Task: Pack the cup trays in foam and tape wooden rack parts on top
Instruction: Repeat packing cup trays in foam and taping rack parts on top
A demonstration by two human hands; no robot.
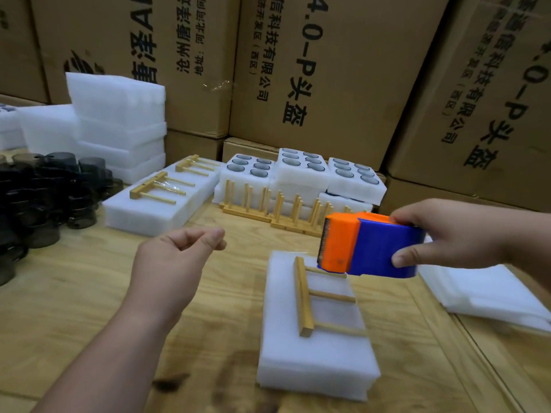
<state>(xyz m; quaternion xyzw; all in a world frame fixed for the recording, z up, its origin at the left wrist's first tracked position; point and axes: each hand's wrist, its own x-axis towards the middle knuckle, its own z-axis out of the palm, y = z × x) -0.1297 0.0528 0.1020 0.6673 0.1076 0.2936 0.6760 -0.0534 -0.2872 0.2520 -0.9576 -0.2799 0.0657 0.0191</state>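
The right hand (447, 234) is gripping a blue and orange tape dispenser (369, 245) at three o'clock, thumb on its near side and fingers curled over the top, holding it just above the far end of the foam pack (316, 362); that white pack is lying on the wooden table (74, 308) at five o'clock, with a wooden rack part (304, 296) lying flat on top, its pegs pointing right under a clear strip of tape; the left hand (179, 251) is hovering at seven o'clock, holding nothing, fingers loosely curled with thumb and fingertips nearly meeting; at ten o'clock another foam pack (158, 201) is carrying two taped rack parts; at twelve o'clock foam trays (301, 171) are holding cups, with upright wooden racks (277, 207) standing in front; dark cups (44, 189) are piling up at nine o'clock; behind, cardboard boxes (328, 70) are showing sideways print reading "4.0-P头盔" and "信科技有限公司".
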